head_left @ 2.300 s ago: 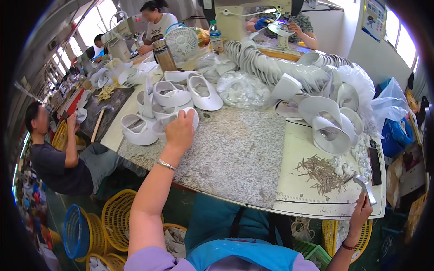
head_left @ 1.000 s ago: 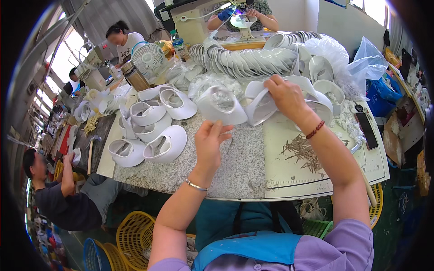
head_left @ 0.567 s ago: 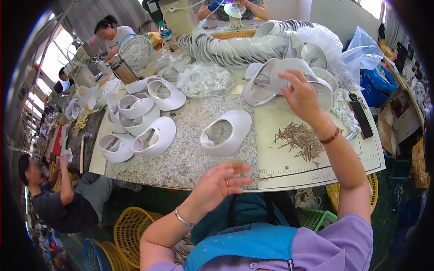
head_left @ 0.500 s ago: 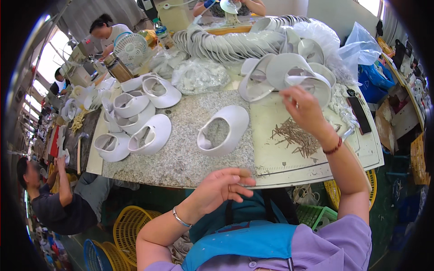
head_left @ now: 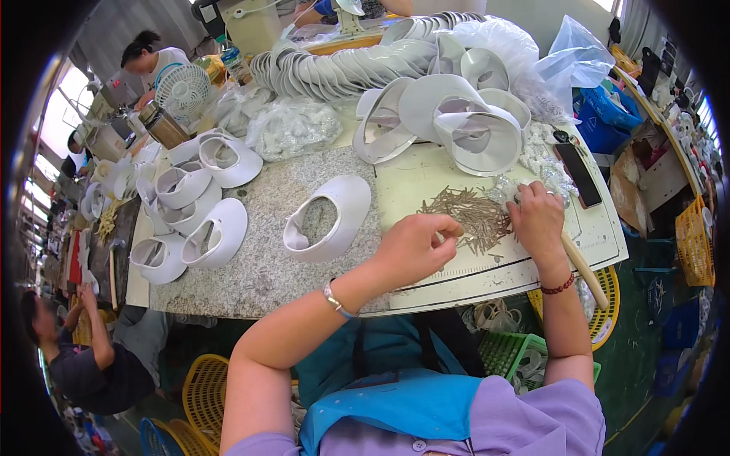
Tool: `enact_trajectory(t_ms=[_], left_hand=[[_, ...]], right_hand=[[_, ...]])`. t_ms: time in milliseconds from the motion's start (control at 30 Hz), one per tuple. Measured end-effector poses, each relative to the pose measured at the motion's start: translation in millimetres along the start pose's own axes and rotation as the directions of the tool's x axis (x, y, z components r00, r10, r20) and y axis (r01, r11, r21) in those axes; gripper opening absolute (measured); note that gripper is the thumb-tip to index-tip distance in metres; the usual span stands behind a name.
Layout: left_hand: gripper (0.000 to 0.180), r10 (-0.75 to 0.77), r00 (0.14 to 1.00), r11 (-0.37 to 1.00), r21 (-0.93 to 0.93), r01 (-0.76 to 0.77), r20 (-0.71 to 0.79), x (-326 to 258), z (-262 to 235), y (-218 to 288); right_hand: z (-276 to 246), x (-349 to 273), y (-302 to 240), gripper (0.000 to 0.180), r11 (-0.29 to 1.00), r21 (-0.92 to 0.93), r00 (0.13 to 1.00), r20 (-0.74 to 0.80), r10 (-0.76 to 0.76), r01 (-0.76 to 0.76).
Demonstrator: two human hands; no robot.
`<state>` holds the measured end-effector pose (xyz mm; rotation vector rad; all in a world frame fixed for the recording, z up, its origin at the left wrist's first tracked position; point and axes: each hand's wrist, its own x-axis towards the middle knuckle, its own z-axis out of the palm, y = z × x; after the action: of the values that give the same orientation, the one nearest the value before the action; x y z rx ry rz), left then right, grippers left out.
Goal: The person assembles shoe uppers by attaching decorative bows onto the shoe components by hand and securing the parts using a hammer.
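Note:
My left hand (head_left: 420,245) hovers over the table's near edge, just left of a pile of thin brown sticks (head_left: 465,211). Its fingers curl loosely, with a gap at the thumb and nothing visible between them. At the pile's right side, my right hand (head_left: 538,224) reaches down with thumb and fingers apart, beside crinkled clear plastic (head_left: 536,156). A wooden tool handle (head_left: 585,272) slants out below that hand; its far end is hidden. One white sun visor (head_left: 346,216) lies alone on the speckled mat. Behind the pile sit several overlapping visors (head_left: 479,140).
More finished-looking visors (head_left: 220,232) lie at the left. A long row of stacked grey-white brims (head_left: 342,70) and plastic bags (head_left: 293,129) fill the back. A phone (head_left: 578,173) rests at the right edge. Yellow baskets (head_left: 209,391) stand below; other people work beyond and at left.
My right hand has come down from the overlapping visors to the right side of the stick pile. My left hand has moved right and forward over the table. The view has shifted somewhat.

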<state>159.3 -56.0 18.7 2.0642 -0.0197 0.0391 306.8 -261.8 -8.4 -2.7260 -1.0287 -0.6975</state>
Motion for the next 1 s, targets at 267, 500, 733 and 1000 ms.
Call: enact_trajectory(t_ms=[267, 500, 733, 1000], left_hand=[[0.023, -0.172, 0.975, 0.935, -0.289, 0.206, 0.139, 22, 10, -8], [0.023, -0.231, 0.966, 0.857, -0.446, 0.257, 0.113, 20, 9, -18], [0.024, -0.257, 0.961, 0.768, -0.581, 0.269, 0.106, 16, 9, -17], [0.027, -0.256, 0.966, 0.705, -0.675, 0.217, 0.043, 14, 0, -27]], right_hand=[[6, 2, 6, 0.012, 0.973, 0.229, 0.999, -0.007, 0.034, -0.031], [10, 4, 8, 0.014, 0.955, 0.294, 0.997, 0.074, 0.014, -0.035], [-14, -1, -18, 0.012, 0.757, 0.646, 0.994, 0.021, 0.110, -0.097], [-16, 0, -51, 0.015, 0.689, 0.725, 0.997, 0.063, -0.038, -0.020]])
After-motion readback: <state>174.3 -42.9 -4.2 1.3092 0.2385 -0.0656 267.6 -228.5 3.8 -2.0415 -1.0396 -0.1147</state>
